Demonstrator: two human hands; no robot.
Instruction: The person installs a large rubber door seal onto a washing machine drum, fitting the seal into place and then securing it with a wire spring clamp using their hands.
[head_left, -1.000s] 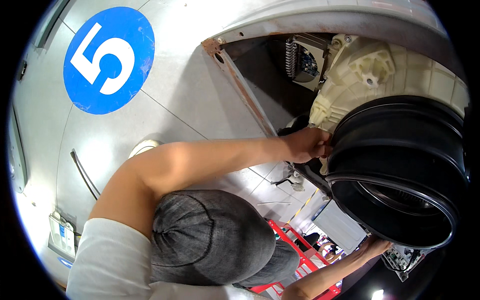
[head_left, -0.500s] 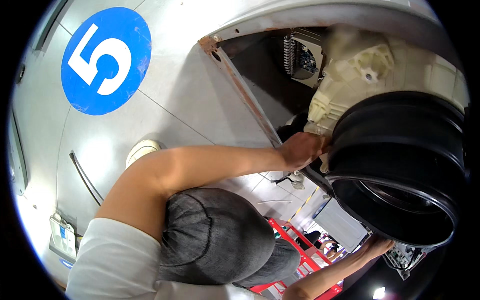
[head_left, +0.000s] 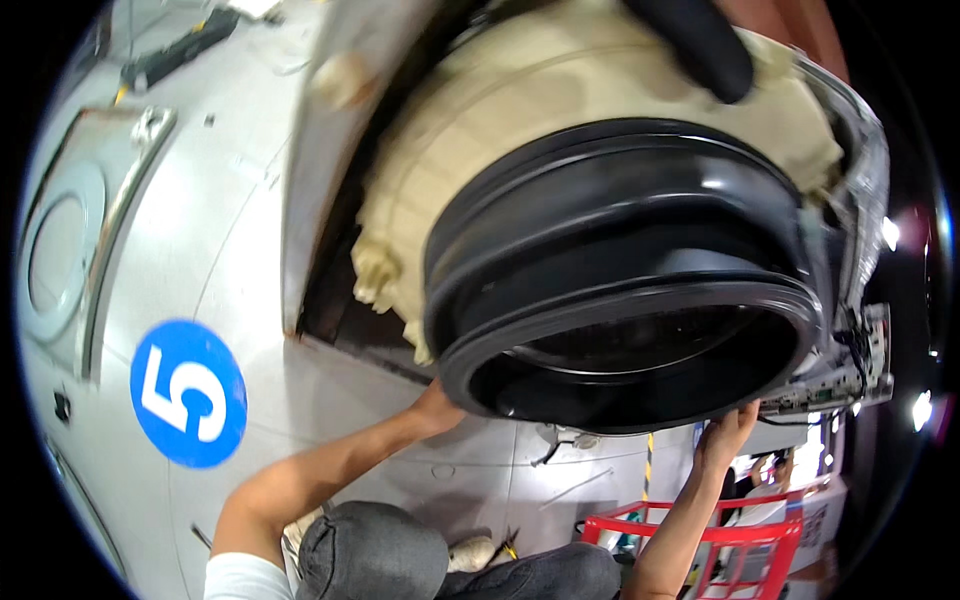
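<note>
A thick black rubber ring gasket with a wide opening is mounted on the cream plastic tub of a washing machine, partly inside a metal cabinet. My left hand is at the gasket's lower left, its fingertips hidden behind it. My right hand grips the gasket's lower right rim with bent fingers. A circuit board assembly with wires hangs just right of the gasket. A black cylindrical part sits at the top of the tub, blurred.
A detached panel with a pale ring lies on the floor at left, near a blue floor disc. A small loose part lies below the gasket. A red metal rack stands at lower right, with another person partly visible behind.
The view has swung round, so the machine appears larger and more central. My left hand now sits lower on the gasket, toward its underside. My right hand remains at the lower rim.
</note>
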